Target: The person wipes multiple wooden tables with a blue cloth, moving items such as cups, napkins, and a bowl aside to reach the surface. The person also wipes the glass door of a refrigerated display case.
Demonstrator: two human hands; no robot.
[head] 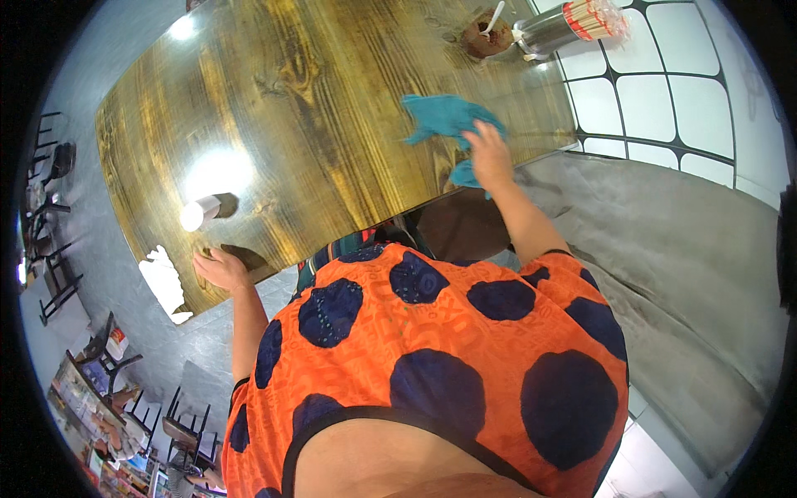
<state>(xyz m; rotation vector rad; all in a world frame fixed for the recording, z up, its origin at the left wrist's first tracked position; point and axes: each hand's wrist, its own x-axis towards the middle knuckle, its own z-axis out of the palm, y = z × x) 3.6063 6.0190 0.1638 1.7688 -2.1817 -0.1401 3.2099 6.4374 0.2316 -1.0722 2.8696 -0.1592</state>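
Note:
On the wood-grain tabletop [299, 124], a teal cloth [445, 115] lies bunched and slightly blurred. My right hand [490, 155] has hold of it near the table's front right edge, and part of the cloth hangs toward that edge. At the front left, my left hand [222, 269] is on or just above the wood, fingers apart and holding nothing. Just beyond it stands a small white cup [199, 213]. A crumpled white tissue or cloth [163, 283] lies at the table's left corner, to the left of that hand.
At the far right are a brown bowl [489, 38] of dark red seasoning with a white spoon [496, 17], and a metal holder [547, 31] of wrapped chopsticks [588, 20]. A grey bench [672, 249] flanks the right side. Chairs [187, 432] and people appear lower left.

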